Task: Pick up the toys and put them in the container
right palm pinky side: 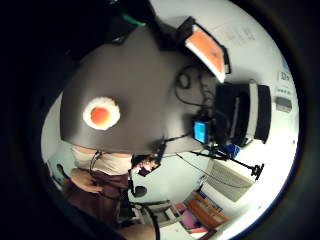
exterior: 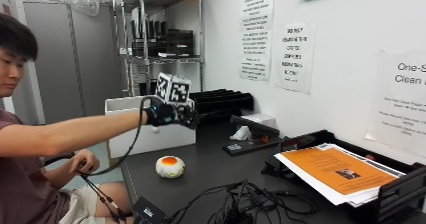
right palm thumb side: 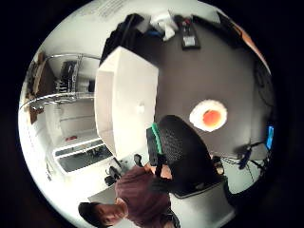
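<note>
A fried-egg toy (exterior: pixel 170 167), white with an orange yolk, lies on the dark table (exterior: pixel 206 174) near its front edge; it also shows in both palm views (right palm pinky side: pixel 101 114) (right palm thumb side: pixel 208 115). The white container (exterior: pixel 150 134) stands at the table's far left end, and its inside (right palm thumb side: pixel 126 95) looks bare apart from a small mark. My gloved right hand (exterior: pixel 170 115) hangs in the air above the table just right of the container, well above the egg toy. Its fingers are loosely bent and hold nothing.
A black paper tray with an orange sheet (exterior: pixel 333 171) sits at the right by the wall. Loose cables (exterior: pixel 239 204) spread over the front of the table. A black desk device (exterior: pixel 249 139) and black file trays (exterior: pixel 219 101) stand behind. The bare hand (exterior: pixel 83 161) rests low by the lap.
</note>
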Tool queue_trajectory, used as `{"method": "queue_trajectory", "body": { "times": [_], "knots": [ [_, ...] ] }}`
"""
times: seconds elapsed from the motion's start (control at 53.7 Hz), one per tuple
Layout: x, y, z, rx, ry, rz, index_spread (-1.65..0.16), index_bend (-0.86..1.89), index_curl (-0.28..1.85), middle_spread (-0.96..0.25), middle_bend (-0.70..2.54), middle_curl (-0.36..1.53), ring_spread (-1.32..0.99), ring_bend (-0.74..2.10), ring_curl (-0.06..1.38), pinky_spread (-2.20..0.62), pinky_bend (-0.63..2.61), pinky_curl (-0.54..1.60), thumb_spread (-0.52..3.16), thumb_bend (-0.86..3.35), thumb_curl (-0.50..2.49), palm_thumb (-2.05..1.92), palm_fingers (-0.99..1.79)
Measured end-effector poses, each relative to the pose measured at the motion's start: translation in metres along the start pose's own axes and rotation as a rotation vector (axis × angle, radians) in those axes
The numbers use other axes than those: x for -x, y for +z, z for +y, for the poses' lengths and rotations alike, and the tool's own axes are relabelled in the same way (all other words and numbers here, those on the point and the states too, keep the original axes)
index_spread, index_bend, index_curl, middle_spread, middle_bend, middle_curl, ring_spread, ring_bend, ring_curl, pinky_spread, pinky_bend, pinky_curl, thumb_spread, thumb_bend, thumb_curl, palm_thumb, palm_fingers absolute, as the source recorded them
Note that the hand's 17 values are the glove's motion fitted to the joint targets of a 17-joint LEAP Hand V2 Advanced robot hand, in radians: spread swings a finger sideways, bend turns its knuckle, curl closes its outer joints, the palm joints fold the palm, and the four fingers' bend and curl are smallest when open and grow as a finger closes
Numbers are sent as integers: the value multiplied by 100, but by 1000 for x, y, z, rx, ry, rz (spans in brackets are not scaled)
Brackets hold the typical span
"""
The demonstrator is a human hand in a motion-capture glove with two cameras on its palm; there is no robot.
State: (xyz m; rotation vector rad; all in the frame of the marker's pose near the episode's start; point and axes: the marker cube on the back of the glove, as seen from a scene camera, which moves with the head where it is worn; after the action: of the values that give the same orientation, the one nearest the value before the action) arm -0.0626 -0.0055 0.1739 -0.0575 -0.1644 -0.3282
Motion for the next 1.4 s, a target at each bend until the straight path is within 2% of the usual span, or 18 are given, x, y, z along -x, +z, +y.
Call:
{"method": "queue_trajectory", "body": {
  "times": [0.168, 0.298, 0.41, 0.54, 0.671, 0.764, 0.801, 0.913, 1.043, 1.211, 1.397],
  "knots": [
    [-3, 114, -6, 136, 14, 0, -23, 7, 16, -2, 14, 26, -2, 45, 22, 3, 84, 36, 128, -4, 25, -5, -23],
    [3, 174, -6, 189, 7, 22, -23, 9, 16, -2, 13, 25, 0, 39, 22, 4, 87, 36, 121, -6, 25, -7, -24],
    [5, 195, -6, 103, -24, 75, -25, 14, 18, -5, 12, 24, 0, 34, 21, 5, 87, 36, 115, -6, 24, -7, -20],
    [-2, 200, -17, -58, -67, 63, -28, 24, 24, -14, 14, 23, -1, 38, 23, 3, 91, 37, 115, -2, 26, -1, 6],
    [-3, 199, -27, -140, -85, 24, -29, 26, 27, -20, 20, 24, -13, 63, 28, -7, 86, 33, 127, 6, 30, 14, 42],
    [0, 195, -36, -158, -76, 13, -28, 20, 27, -19, 32, 29, -24, 84, 34, -19, 86, 35, 135, 17, 36, 33, 71],
    [0, 193, -38, -146, -67, 14, -27, 19, 29, -19, 33, 31, -27, 89, 38, -22, 88, 37, 135, 18, 38, 37, 71],
    [3, 185, -46, -36, -37, 3, -29, 23, 32, -27, 44, 36, -36, 98, 43, -31, 103, 43, 117, 22, 49, 54, 95],
    [5, 167, -49, 61, -11, 8, -34, 43, 42, -32, 72, 49, -41, 113, 52, -37, 110, 51, 100, 18, 57, 56, 125],
    [13, 105, -51, 51, 1, 10, -36, 72, 59, -31, 100, 64, -40, 130, 61, -42, 117, 59, 81, 13, 66, 55, 120],
    [27, 5, -51, -59, 4, 29, -36, 88, 74, -28, 115, 74, -38, 141, 67, -44, 123, 66, 66, 10, 75, 56, 108]
  ]
}}
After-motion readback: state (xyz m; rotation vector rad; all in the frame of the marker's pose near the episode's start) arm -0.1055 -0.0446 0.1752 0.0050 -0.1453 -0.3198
